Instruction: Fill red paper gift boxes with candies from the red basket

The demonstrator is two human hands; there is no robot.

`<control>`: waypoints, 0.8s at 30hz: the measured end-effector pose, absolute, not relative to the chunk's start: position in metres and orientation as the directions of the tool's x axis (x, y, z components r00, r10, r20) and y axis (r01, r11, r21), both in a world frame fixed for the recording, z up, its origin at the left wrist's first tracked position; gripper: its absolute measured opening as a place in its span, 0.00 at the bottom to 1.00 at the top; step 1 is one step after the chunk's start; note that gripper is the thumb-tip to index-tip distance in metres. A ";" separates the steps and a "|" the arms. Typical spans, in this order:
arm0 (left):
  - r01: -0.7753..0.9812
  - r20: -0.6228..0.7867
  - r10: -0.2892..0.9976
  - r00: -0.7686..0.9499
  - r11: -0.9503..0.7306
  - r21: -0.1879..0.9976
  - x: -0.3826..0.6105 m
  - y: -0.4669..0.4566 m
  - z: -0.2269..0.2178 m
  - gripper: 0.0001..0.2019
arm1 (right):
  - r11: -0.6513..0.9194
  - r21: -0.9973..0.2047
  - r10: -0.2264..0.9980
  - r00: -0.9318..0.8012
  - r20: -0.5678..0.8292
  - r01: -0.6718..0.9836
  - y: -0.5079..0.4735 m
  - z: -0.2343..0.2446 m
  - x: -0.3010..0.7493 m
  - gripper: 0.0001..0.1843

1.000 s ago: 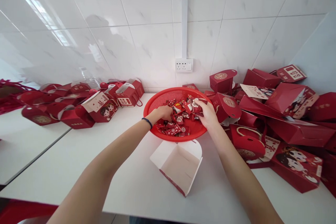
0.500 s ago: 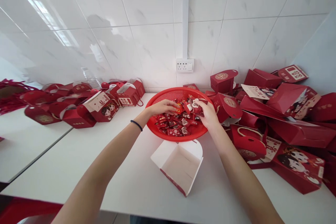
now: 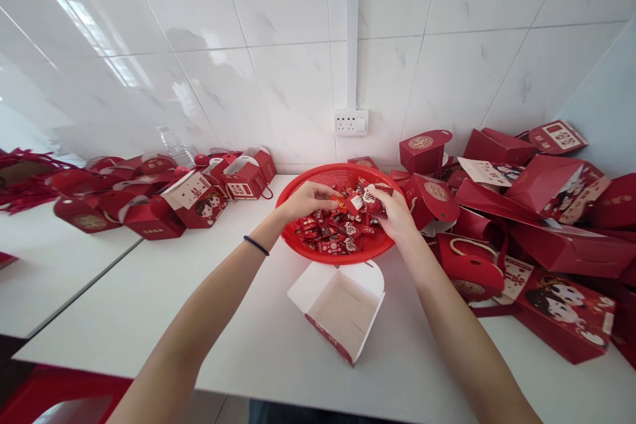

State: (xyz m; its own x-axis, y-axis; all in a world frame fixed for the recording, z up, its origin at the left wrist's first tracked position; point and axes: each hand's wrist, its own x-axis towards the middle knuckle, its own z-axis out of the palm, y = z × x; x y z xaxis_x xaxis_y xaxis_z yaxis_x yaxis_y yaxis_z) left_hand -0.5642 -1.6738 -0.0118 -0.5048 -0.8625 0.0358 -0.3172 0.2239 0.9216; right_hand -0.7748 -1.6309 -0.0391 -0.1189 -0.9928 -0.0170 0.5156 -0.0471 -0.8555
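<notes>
Both of my hands are over a red plastic basket (image 3: 298, 238) filled with small candies in red wrappers (image 3: 330, 235). My left hand (image 3: 313, 201) pinches a red and yellow wrapped candy (image 3: 341, 204) above the heap. My right hand (image 3: 396, 211) is closed around several red wrapped candies (image 3: 373, 199), one with a white heart-shaped print; its fingertips are partly hidden behind them. Directly in front of the basket lies an open red cardboard box (image 3: 342, 315), its white inside facing up and its flaps spread. Nothing is seen inside it.
Folded red gift boxes (image 3: 154, 215) stand in a group at the left, with a clear plastic bottle (image 3: 173, 144) behind. A pile of red boxes (image 3: 556, 252) crowds the right side. The tiled wall has a socket (image 3: 351, 122). A red stool (image 3: 64, 394) shows at lower left.
My left hand has drawn up slightly, pinching the red and yellow candy more clearly. My right hand keeps its candies with little movement. The view has shifted a little.
</notes>
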 end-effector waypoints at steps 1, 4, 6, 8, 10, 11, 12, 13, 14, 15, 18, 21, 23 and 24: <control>-0.303 0.043 -0.852 -0.522 0.232 0.924 -0.563 -1.667 -0.008 0.19 | -0.046 -0.854 -0.994 -0.107 -0.011 0.519 -1.630 -0.038 -0.775 0.18; -0.284 0.031 -0.792 -0.609 0.254 0.925 -0.557 -1.643 0.005 0.19 | -0.052 -0.854 -0.996 -0.084 0.010 0.518 -1.624 -0.031 -0.776 0.19; -0.313 -0.005 -0.727 -0.686 0.289 0.905 -0.554 -1.623 0.013 0.19 | -0.071 -0.865 -0.997 -0.072 0.040 0.497 -1.619 -0.024 -0.776 0.18; -0.353 -0.034 -0.660 -0.751 0.357 0.865 -0.552 -1.601 0.021 0.18 | -0.100 -0.880 -0.995 -0.046 0.089 0.465 -1.611 -0.016 -0.778 0.17; -0.400 -0.045 -0.626 -0.779 0.440 0.804 -0.550 -1.579 0.025 0.15 | -0.127 -0.895 -0.990 -0.003 0.139 0.428 -1.602 -0.008 -0.780 0.15; -0.435 -0.048 -0.630 -0.775 0.478 0.763 -0.549 -1.568 0.026 0.14 | -0.136 -0.903 -0.987 0.024 0.160 0.408 -1.596 -0.003 -0.781 0.15; -0.481 -0.046 -0.651 -0.758 0.509 0.714 -0.547 -1.557 0.026 0.13 | -0.146 -0.912 -0.983 0.050 0.179 0.384 -1.591 0.001 -0.783 0.14; -0.537 -0.044 -0.685 -0.727 0.527 0.659 -0.544 -1.547 0.026 0.13 | -0.156 -0.922 -0.978 0.078 0.195 0.355 -1.585 0.005 -0.784 0.14; -0.598 -0.043 -0.726 -0.686 0.528 0.603 -0.541 -1.537 0.024 0.13 | -0.168 -0.932 -0.971 0.109 0.212 0.321 -1.579 0.008 -0.786 0.13; -0.656 -0.049 -0.765 -0.642 0.516 0.551 -0.538 -1.528 0.022 0.15 | -0.186 -0.941 -0.962 0.141 0.233 0.282 -1.573 0.011 -0.786 0.13; -0.768 -0.113 -0.828 -0.549 0.446 0.460 -0.529 -1.508 0.014 0.20 | -0.256 -0.959 -0.911 0.300 0.282 0.126 -1.555 0.017 -0.784 0.11; -0.778 -0.195 -0.816 -0.544 0.405 0.480 -0.523 -1.499 0.009 0.22 | -0.310 -0.949 -0.824 0.513 0.240 -0.055 -1.540 0.020 -0.776 0.08; -0.758 -0.221 -0.796 -0.564 0.393 0.520 -0.521 -1.496 0.007 0.24 | -0.374 -0.911 -0.760 0.619 0.196 -0.172 -1.534 0.020 -0.772 0.07; -0.747 -0.230 -0.785 -0.575 0.389 0.539 -0.520 -1.495 0.006 0.25 | -0.416 -0.880 -0.732 0.658 0.176 -0.228 -1.532 0.019 -0.770 0.06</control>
State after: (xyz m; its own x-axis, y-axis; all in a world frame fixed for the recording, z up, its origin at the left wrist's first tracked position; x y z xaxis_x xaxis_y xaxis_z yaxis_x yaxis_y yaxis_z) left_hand -0.5198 -1.4951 0.0060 -0.5755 -0.7849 -0.2299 -0.7466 0.3894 0.5394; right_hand -0.7701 -1.5317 0.0187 0.6583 -0.7320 0.1756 -0.2276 -0.4159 -0.8805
